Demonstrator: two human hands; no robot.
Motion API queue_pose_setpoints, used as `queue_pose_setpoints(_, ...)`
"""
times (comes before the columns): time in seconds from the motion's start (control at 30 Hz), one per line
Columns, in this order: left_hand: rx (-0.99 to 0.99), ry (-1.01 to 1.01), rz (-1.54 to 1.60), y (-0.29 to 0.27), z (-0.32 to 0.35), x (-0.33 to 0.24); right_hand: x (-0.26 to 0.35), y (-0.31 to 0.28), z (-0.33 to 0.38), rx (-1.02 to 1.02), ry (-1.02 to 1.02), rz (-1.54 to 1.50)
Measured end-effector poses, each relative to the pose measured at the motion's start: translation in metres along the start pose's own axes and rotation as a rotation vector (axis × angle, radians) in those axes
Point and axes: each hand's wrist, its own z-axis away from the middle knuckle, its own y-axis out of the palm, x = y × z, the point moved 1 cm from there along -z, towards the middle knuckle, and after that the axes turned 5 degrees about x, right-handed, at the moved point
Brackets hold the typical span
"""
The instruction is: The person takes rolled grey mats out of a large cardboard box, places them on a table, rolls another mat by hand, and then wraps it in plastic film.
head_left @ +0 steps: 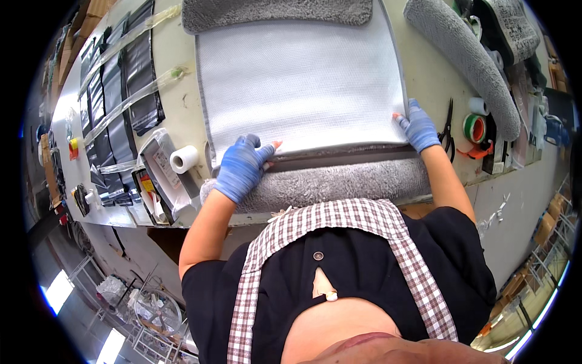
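A mat with a whitish, finely textured backing [297,85] and grey bound edges lies in front of me, its grey plush far end [276,13] folded or rolled over. My left hand [241,167], in a blue glove with bare fingertips, pinches the mat's near edge close to the left corner. At the right near corner, my right hand [418,127], gloved alike, has its thumb on the backing and its fingers over the side edge. Between my body and that mat sits a grey plush roll [327,185]. Fingers under the mat are hidden.
To the left lie black plastic bags [112,91] under clear tape strips, a white roll [183,159] and a grey-white tray [167,173]. On the right are black scissors [447,130], a green-and-red tape roll [474,128], an orange tape dispenser [476,150] and another long plush roll [467,60].
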Motion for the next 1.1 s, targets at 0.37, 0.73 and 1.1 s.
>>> queue_pose_setpoints(0.37, -0.019, 0.075, -0.125, -0.009, 0.010, -0.004, 0.016, 0.009, 0.029, -0.041, -0.251, -0.318)
queue_pose_setpoints(0.73, 0.058, -0.087, 0.052, 0.009, 0.024, 0.014, 0.023, 0.020, 0.023, 0.011, -0.353, -0.300)
queue_pose_setpoints(1.1, 0.151, -0.089, 0.106, -0.005, 0.022, 0.017, 0.028, 0.014, 0.025, 0.000, -0.419, -0.299)
